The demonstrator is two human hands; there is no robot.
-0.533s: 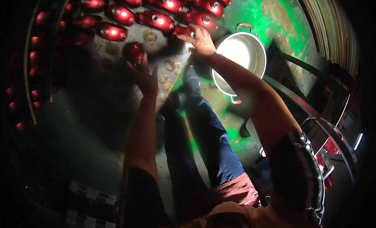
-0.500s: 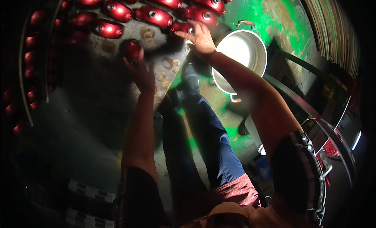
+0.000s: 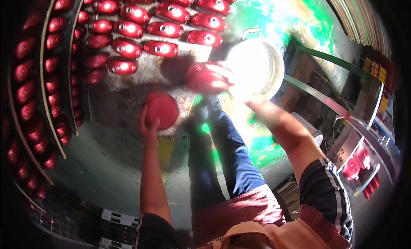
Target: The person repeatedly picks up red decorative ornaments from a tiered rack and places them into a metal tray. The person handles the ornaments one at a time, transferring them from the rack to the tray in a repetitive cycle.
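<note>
My left hand (image 3: 149,121) is closed around a glossy red rounded vessel (image 3: 166,108), its round, flat-looking face turned up. Beside the pot, my right hand (image 3: 229,81) is smeared by motion and washed out by bright light. Its fingers wrap over another red vessel (image 3: 200,77), held on its side above the corner of the grey work surface (image 3: 115,92). Rows of similar red vessels (image 3: 160,48) lie at the far left, many with a small metal-ringed opening facing up. A metal pot (image 3: 279,71) with two handles stands just right of my right hand.
Tiers of boards (image 3: 44,69) carry more red vessels along the left. A stack of thin sheets (image 3: 359,26) stands far right, above a green metal frame (image 3: 327,62). My legs (image 3: 231,150) extend beneath the work surface's corner. Green patches (image 3: 295,13) mark the floor.
My right hand has lifted a red vessel off the end of the row and brought it nearer. The left hand's vessel has come nearer and turned its round face up. The whole view has shifted.
</note>
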